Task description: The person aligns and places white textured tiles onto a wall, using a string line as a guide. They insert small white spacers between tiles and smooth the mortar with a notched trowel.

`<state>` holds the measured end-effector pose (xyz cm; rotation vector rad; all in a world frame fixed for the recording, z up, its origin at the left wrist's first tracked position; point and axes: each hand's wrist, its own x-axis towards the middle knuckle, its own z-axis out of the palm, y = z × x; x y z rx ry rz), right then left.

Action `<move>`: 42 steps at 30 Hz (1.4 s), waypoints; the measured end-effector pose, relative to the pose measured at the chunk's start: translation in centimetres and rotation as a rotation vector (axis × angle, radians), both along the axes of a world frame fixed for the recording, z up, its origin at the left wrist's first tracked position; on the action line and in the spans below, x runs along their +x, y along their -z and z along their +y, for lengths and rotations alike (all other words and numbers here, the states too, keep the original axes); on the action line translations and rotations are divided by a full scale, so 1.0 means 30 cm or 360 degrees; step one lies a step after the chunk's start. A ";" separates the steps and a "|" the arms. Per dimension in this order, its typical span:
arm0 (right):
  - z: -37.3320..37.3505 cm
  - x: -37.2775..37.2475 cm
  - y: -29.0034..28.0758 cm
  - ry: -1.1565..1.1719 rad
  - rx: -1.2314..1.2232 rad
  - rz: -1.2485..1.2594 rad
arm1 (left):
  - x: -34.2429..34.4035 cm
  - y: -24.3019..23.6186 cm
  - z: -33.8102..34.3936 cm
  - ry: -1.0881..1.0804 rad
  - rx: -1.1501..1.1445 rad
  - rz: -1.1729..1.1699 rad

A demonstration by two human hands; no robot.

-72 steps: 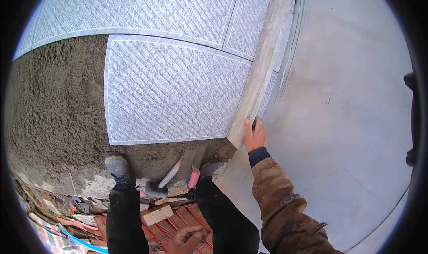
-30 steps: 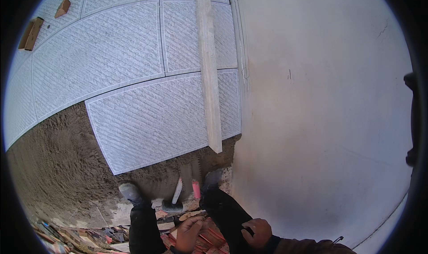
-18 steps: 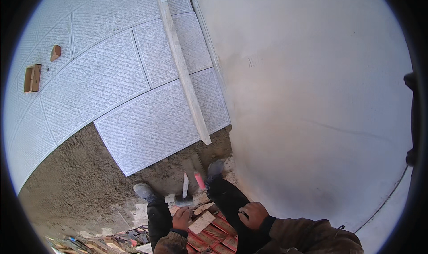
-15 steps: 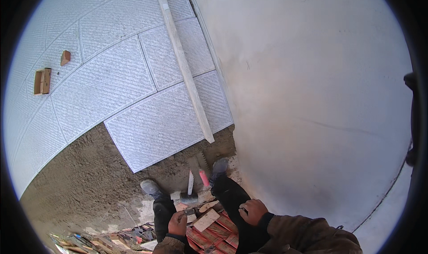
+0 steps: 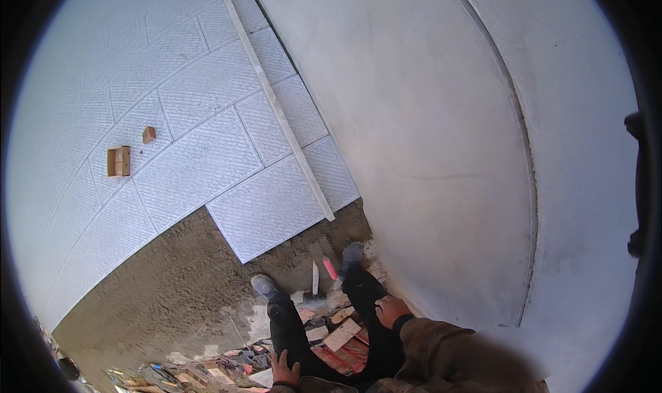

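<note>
My left hand [image 5: 285,369] lies on my left thigh with its fingers spread and nothing in it. Across my right thigh rests my right hand [image 5: 391,311], its fingers draped over the dark trousers, with no object showing. On the ground between my feet are a mallet [image 5: 316,279] with a white handle and dark head, and a notched trowel [image 5: 331,269] with a red handle. Beyond them, the nearest pale ribbed slab [image 5: 276,203] lies on grey-brown mortar [image 5: 172,276]. A long pale straightedge [image 5: 293,141] runs over the slabs.
A smooth pale wall [image 5: 427,151] borders the slabs at right. At far left, an open cardboard box [image 5: 118,162] and a reddish block [image 5: 149,135] sit on the slabs. Red bricks [image 5: 341,357] lie beneath my legs; wood scraps and rubble [image 5: 214,371] spread along the lower left.
My left hand has drawn back from above the bricks onto my thigh, and its fingers have spread. My right hand stays on my right leg. The view has shifted, showing more wall.
</note>
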<state>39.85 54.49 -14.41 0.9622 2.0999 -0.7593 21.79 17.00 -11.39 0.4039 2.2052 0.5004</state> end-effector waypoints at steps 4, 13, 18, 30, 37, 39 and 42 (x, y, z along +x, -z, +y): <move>0.012 0.051 -0.126 0.0080 -0.0015 0.0058 | 0.022 -0.061 -0.112 -0.0260 -0.0174 -0.0392; 0.120 -0.025 -0.364 0.0346 -0.0147 0.0266 | -0.052 -0.248 -0.257 -0.0274 0.0051 -0.0485; 0.171 -0.099 -0.464 0.0302 -0.0244 0.0285 | -0.028 -0.345 -0.326 -0.0552 0.0007 -0.0587; 0.305 -0.245 -0.482 -0.0031 -0.0074 0.0573 | 0.216 -0.250 -0.522 -0.0508 -0.0124 -0.0435; 0.151 -0.195 -0.526 0.0317 -0.0242 0.0238 | -0.063 -0.274 -0.549 -0.1944 0.0686 -0.1058; 0.109 -0.194 -0.503 0.0303 -0.0356 0.0137 | -0.098 -0.333 -0.561 -0.2058 0.0581 -0.0649; 0.093 -0.235 -0.455 0.0113 -0.0440 0.0157 | -0.017 -0.416 -0.621 -0.2245 0.0676 -0.0735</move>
